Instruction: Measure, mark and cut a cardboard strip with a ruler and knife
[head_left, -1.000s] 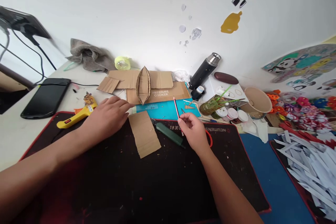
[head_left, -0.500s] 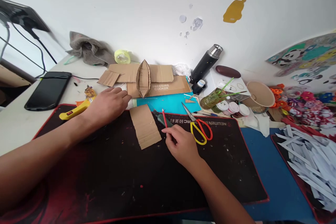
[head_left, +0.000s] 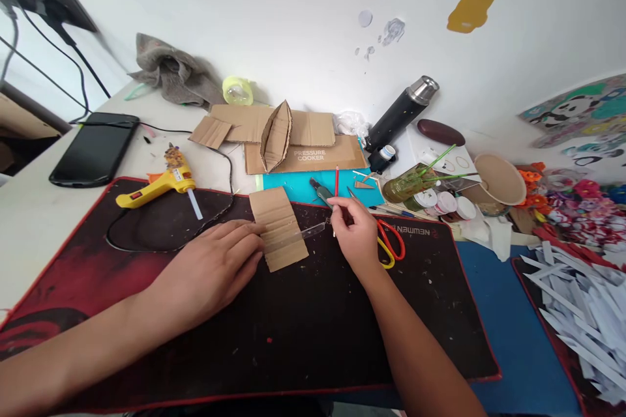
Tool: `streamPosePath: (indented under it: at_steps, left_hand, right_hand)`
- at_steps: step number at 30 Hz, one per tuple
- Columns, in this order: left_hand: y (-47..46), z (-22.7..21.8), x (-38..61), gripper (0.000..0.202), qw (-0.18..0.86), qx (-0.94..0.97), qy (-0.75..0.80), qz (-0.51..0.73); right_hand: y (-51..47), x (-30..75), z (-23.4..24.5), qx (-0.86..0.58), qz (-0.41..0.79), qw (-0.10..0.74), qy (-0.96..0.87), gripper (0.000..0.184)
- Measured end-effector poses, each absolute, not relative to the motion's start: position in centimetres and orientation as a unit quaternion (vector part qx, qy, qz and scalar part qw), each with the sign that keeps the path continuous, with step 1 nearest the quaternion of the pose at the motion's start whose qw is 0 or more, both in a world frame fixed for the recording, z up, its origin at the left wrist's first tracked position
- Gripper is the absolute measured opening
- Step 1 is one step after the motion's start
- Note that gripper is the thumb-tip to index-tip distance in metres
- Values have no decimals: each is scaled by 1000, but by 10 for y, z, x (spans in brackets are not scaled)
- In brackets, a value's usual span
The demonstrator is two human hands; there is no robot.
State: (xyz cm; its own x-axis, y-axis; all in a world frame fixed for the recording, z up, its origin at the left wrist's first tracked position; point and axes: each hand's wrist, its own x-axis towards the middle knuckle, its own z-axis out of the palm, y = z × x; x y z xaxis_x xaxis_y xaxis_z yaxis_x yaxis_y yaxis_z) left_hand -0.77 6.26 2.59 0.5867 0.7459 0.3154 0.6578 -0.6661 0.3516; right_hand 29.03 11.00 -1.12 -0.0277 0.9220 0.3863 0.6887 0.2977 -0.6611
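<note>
A transparent ruler [head_left: 312, 230] lies across a small rectangular piece of cardboard [head_left: 276, 212] on the dark mat. My left hand [head_left: 227, 260] grips the ruler's left end, its fingertips at the cardboard's left edge. Between the thumb and fingers of my right hand [head_left: 356, 228] is a red pencil [head_left: 336, 181], held upright just right of the cardboard. A grey-green utility knife [head_left: 320, 191] lies behind that hand. Scissors [head_left: 391, 244] with red and yellow handles are partly hidden by it.
A yellow hot glue gun [head_left: 156, 192] with its cord lies at the left, near a black phone [head_left: 92, 150]. Behind stand a leaf-shaped cardboard piece [head_left: 276, 137], cardboard sheets [head_left: 308, 159] and a black thermos [head_left: 401, 114]. Paper strips [head_left: 581, 319] are heaped at the right.
My left hand has come back from the cardboard sheets, bringing the ruler onto the small cardboard piece. My right hand has shifted slightly right and up with the pencil. The view has shifted.
</note>
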Motion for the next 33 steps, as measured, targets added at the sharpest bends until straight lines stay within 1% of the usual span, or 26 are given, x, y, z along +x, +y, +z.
streamPosePath:
  at_steps: [2,6,11,14,17,23,26,30,31,33]
  left_hand:
    - [63,14,-4,34,97,882,412,209]
    - [75,0,-12,38,128,886,400,197]
    - [106,0,-24,33,204,896,346,189]
    - [123,4,-31,33,222,907,315,169]
    - [128,7,-34,32,224,912,306,156]
    - [115,22,-33,31,221,898,335,178]
    - [108,33,-32,32,222,882,368,193]
    - [100,40,-32,32,243,864,392,200]
    - [97,40,-32,29,230,868,392,200]
    - [90,38,-30,24,148,892,369,216]
  right_hand:
    - [100,285,-8,-575,186,404,-687,27]
    - [77,277,-6,-563,252,393,-682,23]
    - [66,275,-10,-575,324,404,-633,27]
    - [62,275,-12,-578,362,411,-605,27]
    - [59,274,-13,-581,358,407,-607,25]
    - [62,277,-11,-577,352,418,-607,17]
    - [61,281,-10,-573,348,440,-597,14]
    - [57,283,-6,-556,335,494,-579,8]
    - [56,283,-5,-549,328,509,-576,7]
    - [53,282,-1,-537,310,539,-570,9]
